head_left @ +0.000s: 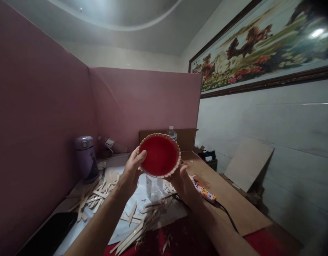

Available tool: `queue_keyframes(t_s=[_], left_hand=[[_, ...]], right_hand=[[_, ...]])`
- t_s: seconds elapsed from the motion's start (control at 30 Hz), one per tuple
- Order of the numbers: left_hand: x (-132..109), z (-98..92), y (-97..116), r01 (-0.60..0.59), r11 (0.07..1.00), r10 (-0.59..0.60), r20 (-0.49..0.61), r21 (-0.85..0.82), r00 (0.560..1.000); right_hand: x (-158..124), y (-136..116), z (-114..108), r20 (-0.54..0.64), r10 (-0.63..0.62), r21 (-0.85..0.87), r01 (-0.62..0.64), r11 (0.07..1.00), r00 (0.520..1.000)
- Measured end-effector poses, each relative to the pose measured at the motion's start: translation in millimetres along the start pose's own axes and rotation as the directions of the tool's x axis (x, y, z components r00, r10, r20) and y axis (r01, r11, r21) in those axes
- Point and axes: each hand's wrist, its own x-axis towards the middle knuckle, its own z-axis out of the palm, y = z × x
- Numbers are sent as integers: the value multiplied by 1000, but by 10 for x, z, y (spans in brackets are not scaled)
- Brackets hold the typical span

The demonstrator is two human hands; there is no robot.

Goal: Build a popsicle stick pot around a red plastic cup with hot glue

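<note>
A round red bowl-like piece [160, 156], edged with short pale wooden pieces, is tilted so its red face shows to me. My left hand [132, 167] grips its left side, with the thumb over the rim. At the lower right edge, my right hand [182, 181] supports it from behind; its thumb stands up apart from the rim and its other fingers are mostly hidden. Just below the piece stands a clear plastic container [154, 188], partly covered by it. Flat wooden sticks [133, 227] lie scattered around, some split. Beside my right forearm is a flower-patterned tool [203, 190] with a black cord.
A purple flask [86, 158] stands at the left, near another heap of wooden sticks [101, 192]. A black phone-like slab [50, 231] lies at the front left. Behind are a clear bottle [171, 133] and pink partitions [145, 99]. A brown board [227, 199] covers the right side.
</note>
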Motion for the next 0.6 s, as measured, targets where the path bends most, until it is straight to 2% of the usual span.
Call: queue_keyframes(t_s=[0.1, 0.17, 0.27, 0.33, 0.47, 0.6], left_hand=[[32, 2, 144, 79, 993, -81, -16, -90, 997], [75, -26, 234, 151, 972, -155, -9, -181, 988], [133, -90, 326, 274, 900, -256, 99, -338, 962], [151, -141, 344, 333, 841, -290, 163, -427, 943], [149, -301, 278, 379, 748, -317, 209, -545, 925], [149, -522, 158, 330, 735, -274, 186, -592, 944]], right_hand=[[53, -24, -42, -1, -23, -20, 23, 1000, 1000], [79, -16, -84, -82, -46, -61, 41, 997, 996], [102, 18, -159, -246, -93, -195, 45, 980, 965], [118, 24, -182, -309, -127, -288, 34, 957, 943], [165, -46, -63, -279, -203, -452, 58, 890, 939], [264, -109, 179, -190, -182, -580, 40, 814, 965]])
